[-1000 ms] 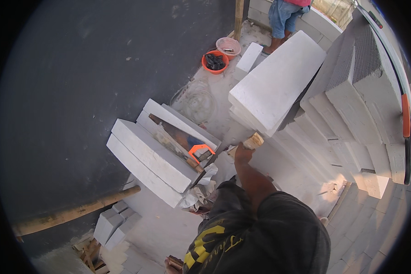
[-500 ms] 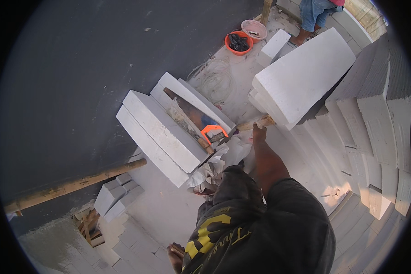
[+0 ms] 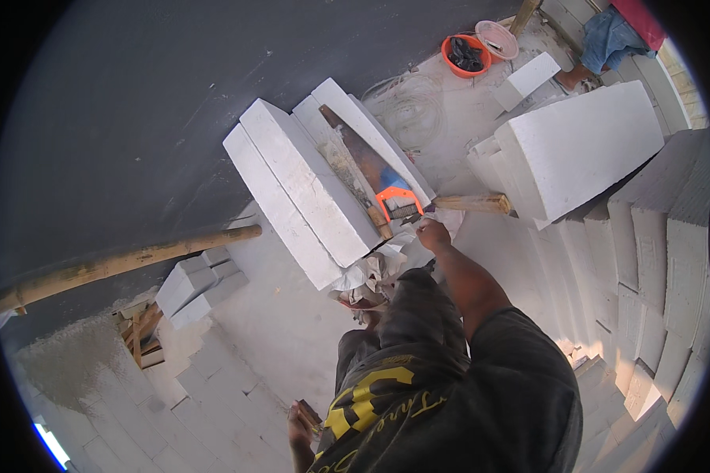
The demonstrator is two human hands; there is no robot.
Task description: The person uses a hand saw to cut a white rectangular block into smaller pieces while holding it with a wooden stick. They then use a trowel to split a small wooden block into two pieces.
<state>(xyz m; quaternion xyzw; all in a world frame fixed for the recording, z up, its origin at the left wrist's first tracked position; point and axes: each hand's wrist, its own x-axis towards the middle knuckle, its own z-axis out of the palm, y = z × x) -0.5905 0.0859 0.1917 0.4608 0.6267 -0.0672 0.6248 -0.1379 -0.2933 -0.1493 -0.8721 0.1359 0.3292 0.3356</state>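
My right hand (image 3: 433,235) is reached out just beside the orange handle (image 3: 399,198) of a handsaw. Its fingers look curled; whether anything is in them I cannot make out. The handsaw (image 3: 361,158) lies in the gap between white blocks, its rusty blade pointing away. Next to the blade rests a mortar-crusted tool with a wooden handle (image 3: 379,223). Low in the view, by my hip, my left hand (image 3: 299,426) is closed around a small brown piece (image 3: 309,415), its kind unclear. Crumpled whitish sacking (image 3: 377,272) lies between the blocks and my legs.
Large white blocks (image 3: 308,189) stand ahead, with another big block (image 3: 584,150) to the right. Stacked blocks (image 3: 639,252) line the right side. A bamboo pole (image 3: 126,264) slants from the dark wall. Beyond are an orange bucket (image 3: 467,69), coiled line (image 3: 406,110) and a person's leg (image 3: 573,77).
My right hand has come back from the short wooden piece toward the saw handle. The view has shifted, and more of my left hand shows. The saw stays among the blocks.
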